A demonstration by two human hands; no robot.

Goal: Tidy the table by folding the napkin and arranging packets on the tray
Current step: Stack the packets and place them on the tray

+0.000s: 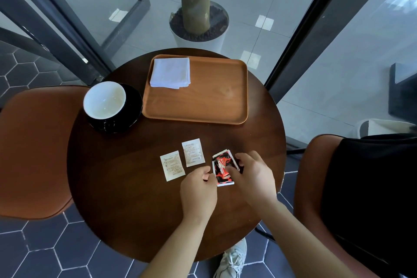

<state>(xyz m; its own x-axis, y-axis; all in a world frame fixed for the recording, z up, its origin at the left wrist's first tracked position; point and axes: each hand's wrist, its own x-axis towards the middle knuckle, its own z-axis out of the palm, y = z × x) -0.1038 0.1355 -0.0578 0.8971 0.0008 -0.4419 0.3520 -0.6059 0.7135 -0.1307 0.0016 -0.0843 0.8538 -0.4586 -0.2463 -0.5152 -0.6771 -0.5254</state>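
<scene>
A white folded napkin (170, 72) lies in the far left corner of the wooden tray (216, 106). Two white packets (172, 165) (193, 152) lie flat on the round dark table (117, 176), side by side, near its front. To their right sits a small stack of red-and-black packets (222, 168). My right hand (250, 174) grips the stack from its right side, fingers curled over it. My left hand (198, 189) touches the stack's left edge with curled fingertips; its exact hold is hidden.
A white-lined cup on a black saucer (112, 106) stands left of the tray. Brown chairs (33, 153) flank the table, the right one draped in black cloth (372, 198). A potted tree trunk (198, 20) stands beyond the table by glass walls.
</scene>
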